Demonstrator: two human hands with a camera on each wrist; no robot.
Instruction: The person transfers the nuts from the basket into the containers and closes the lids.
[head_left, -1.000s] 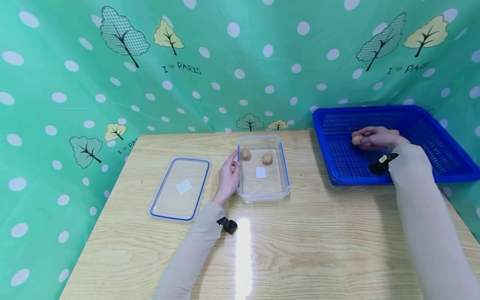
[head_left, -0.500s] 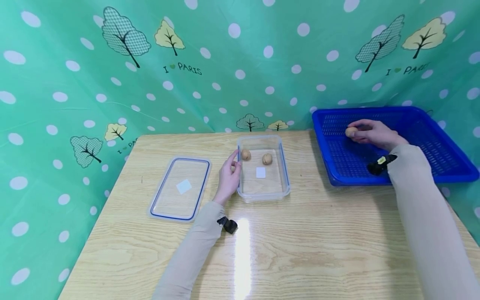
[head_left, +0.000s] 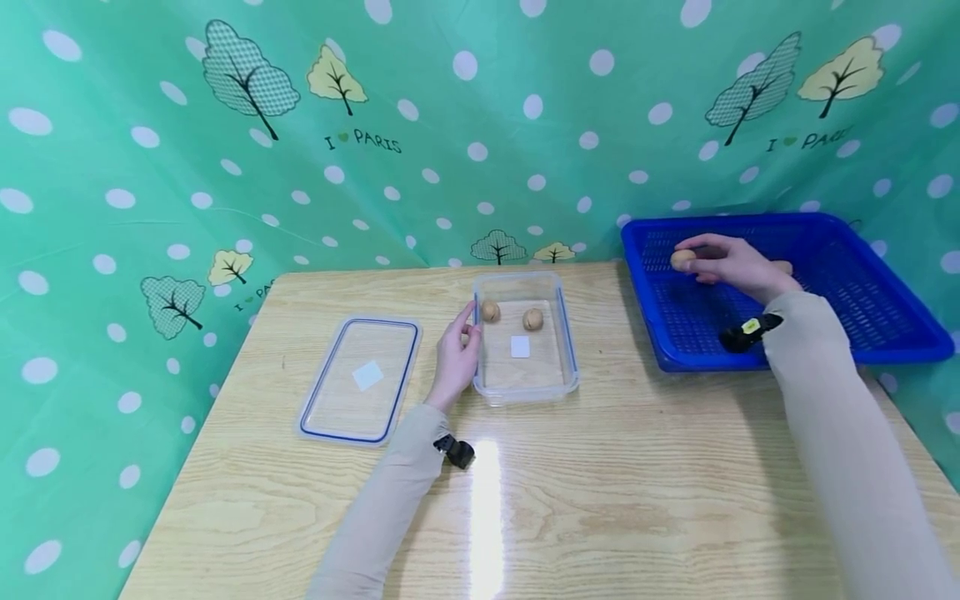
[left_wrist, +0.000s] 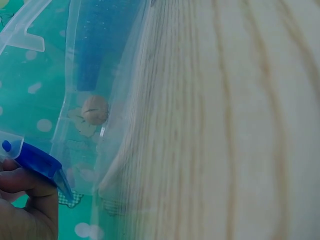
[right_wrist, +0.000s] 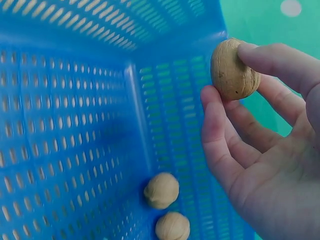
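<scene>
With your right hand (head_left: 737,263), you pinch a round, tan, ridged walnut (right_wrist: 230,72) above the left part of the blue perforated plastic basket (head_left: 688,323). Your left hand (head_left: 454,358) touches the left side of the clear rectangular plastic box (head_left: 525,391) holding two tan walnuts (head_left: 533,319); whether it grips there, I cannot tell.

Between the clear box (head_left: 525,392) and the blue basket (head_left: 712,362), we can pass over bare tabletop (head_left: 603,333). The basket's left wall (head_left: 647,304) blocks our low path; our left hand (head_left: 456,354) bars the box's left side.
</scene>
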